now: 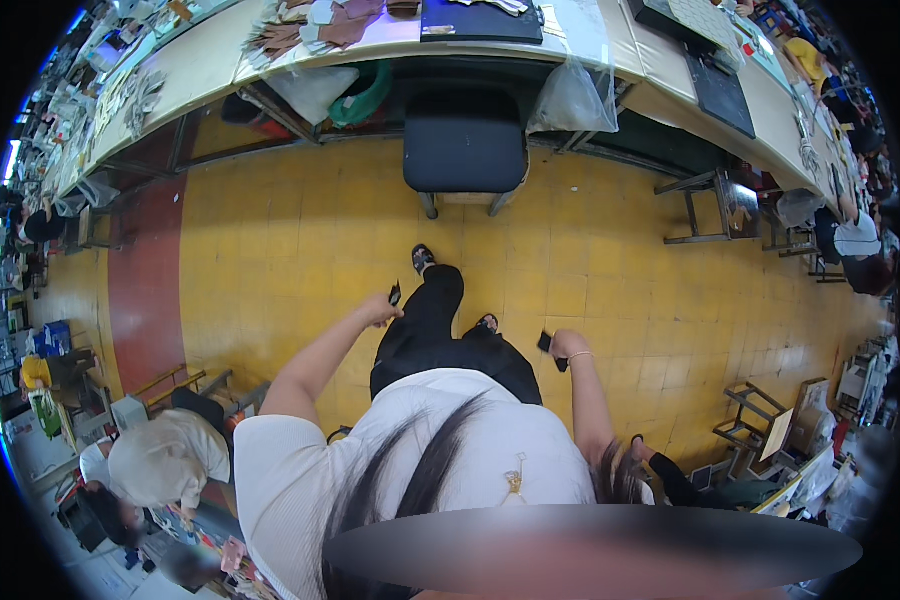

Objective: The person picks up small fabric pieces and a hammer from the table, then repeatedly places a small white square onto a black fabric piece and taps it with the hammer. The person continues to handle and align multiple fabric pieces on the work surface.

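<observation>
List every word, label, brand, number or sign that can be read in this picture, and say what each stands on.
None can be read.
Black item in the left hand: too small to show lettering.
Black item in the right hand: also too small.
Clear plastic bag at the table: no readable print.
Clutter toward the left rim: too small and blurred.

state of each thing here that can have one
Left hand, closed on a small black object
Right hand, closed on a second black object
Black padded metal-legged seat, upright
Translucent plastic bag, hanging by the beige table
Brown fabric pieces, overlapping
</observation>
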`<state>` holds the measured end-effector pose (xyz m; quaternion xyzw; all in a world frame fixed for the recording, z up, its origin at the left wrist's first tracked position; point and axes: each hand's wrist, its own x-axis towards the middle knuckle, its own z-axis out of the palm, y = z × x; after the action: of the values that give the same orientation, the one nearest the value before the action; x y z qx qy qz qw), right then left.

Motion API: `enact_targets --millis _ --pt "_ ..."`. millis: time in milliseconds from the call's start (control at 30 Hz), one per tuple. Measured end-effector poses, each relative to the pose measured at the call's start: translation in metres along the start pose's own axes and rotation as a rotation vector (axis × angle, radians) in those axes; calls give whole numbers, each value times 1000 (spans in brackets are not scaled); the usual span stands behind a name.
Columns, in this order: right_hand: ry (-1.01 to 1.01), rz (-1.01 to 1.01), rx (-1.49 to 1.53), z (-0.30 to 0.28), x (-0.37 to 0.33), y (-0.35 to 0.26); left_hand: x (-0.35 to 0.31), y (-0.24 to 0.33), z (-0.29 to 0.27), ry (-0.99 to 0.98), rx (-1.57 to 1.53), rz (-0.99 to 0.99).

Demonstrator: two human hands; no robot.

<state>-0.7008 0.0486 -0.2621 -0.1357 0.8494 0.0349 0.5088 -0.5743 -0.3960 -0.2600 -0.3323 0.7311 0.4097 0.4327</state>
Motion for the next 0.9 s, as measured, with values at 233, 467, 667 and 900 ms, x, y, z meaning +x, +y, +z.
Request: enact_targets --millis 233,467,667,900 --pt "-457 274 438 -49 34 -49 72 24 -71 -80 -92 -64" --pt "-353 240 772 -113 64 -50 105 62 -130 -189 -190 -86" --pt "-264 -246 486 -217 65 -47 94 93 -175 -194 -79 87" --pt "-420 -441 206 -347 176 -36 102 158 -174 -86 -344 -36"
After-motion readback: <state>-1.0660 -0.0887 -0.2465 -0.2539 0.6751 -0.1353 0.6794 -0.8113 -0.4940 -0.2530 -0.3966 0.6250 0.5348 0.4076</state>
